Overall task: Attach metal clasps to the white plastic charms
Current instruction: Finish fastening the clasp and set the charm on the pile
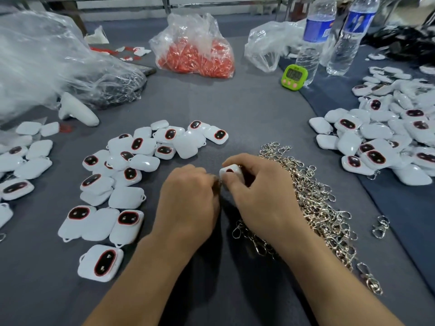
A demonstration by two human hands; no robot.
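One white plastic charm (231, 171) is pinched in the right hand (261, 196), low in the middle of the view just above the grey table (235, 109), with the thumb on its near edge and the forefinger curled over its far side. It is a glossy, rounded square. The sliver of its face that shows carries a dark oval ringed in red, like the loose charms (122, 165) scattered to the left and the heap of charms (388, 137) on the right. The left hand (188, 196) lies knuckles-up with its fingers curled, reaching the charm's left edge. Its fingertips are hidden behind the back of the hand, so I cannot tell whether they pinch anything. The spot where the two hands meet is also covered. Silvery metal clasps (313, 201) lie in a tangled pile beside and partly under the right wrist, too jumbled to count. Farther back, the digits on a green timer (294, 77) are blurred.
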